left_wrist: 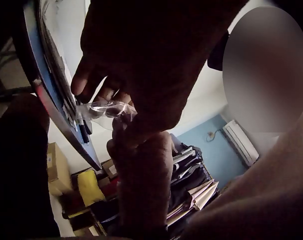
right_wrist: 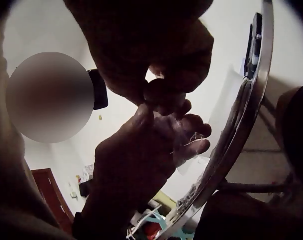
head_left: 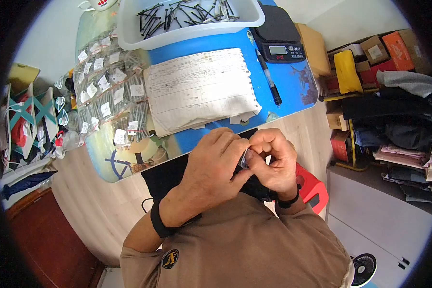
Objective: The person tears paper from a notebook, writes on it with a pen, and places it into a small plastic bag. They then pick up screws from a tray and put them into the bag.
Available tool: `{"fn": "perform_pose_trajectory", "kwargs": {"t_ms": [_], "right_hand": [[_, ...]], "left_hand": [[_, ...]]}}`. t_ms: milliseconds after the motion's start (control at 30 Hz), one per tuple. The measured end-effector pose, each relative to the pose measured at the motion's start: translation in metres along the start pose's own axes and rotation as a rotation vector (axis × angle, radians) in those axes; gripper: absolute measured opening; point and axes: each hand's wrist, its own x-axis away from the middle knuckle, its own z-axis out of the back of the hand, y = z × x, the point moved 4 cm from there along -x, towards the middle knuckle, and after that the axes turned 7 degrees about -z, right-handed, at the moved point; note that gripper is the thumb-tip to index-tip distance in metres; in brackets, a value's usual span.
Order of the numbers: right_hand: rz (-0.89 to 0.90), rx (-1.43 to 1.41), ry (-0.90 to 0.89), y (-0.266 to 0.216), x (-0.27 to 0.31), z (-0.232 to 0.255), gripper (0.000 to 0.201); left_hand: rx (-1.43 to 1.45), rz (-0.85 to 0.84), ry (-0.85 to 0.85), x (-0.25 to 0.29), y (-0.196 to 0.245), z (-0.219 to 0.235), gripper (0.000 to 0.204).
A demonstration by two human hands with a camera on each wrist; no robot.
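Note:
In the head view a small clear plastic bag (head_left: 245,158) is held between both hands, just in front of the chest near the table's front edge. My left hand (head_left: 211,165) holds it from the left, thumb underneath and fingers reaching over. From the other side my right hand (head_left: 275,161) pinches the bag with thumb and forefinger. The shiny clear plastic (left_wrist: 110,109) sticks out past the fingers in the left wrist view. Dark shadow covers much of both hands in the wrist views; the plastic (right_wrist: 184,142) shows faintly by the left fingertips.
On the blue table (head_left: 177,54) stand a white tub (head_left: 192,32) of black screws and a digital scale (head_left: 278,36). A spiral notebook (head_left: 201,89) lies in front, with a pen (head_left: 269,77) beside it. Many labelled clear bags (head_left: 105,89) cover the left side.

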Motion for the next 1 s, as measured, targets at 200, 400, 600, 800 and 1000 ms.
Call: {"fn": "perform_pose_trajectory", "kwargs": {"t_ms": [200,400,600,800,1000], "right_hand": [[0.004,-0.028,-0.032,-0.01,-0.004,0.001,0.018],[0.113,0.046,-0.049,-0.024,-0.01,0.0,0.012],[0.281,0.169,-0.28,-0.032,-0.021,0.008,0.022],[0.351,0.378,-0.54,-0.041,-0.034,0.004,0.032],[0.359,0.389,-0.732,-0.026,-0.038,-0.009,0.031]], "left_hand": [[-0.035,-0.064,0.039,-0.004,0.004,0.003,0.043],[0.05,-0.046,0.069,0.001,-0.003,0.006,0.039],[0.244,0.069,0.111,0.007,-0.009,0.014,0.037],[0.383,0.183,-0.007,0.012,-0.014,0.015,0.035],[0.493,0.295,-0.113,0.015,-0.02,0.013,0.037]]}}
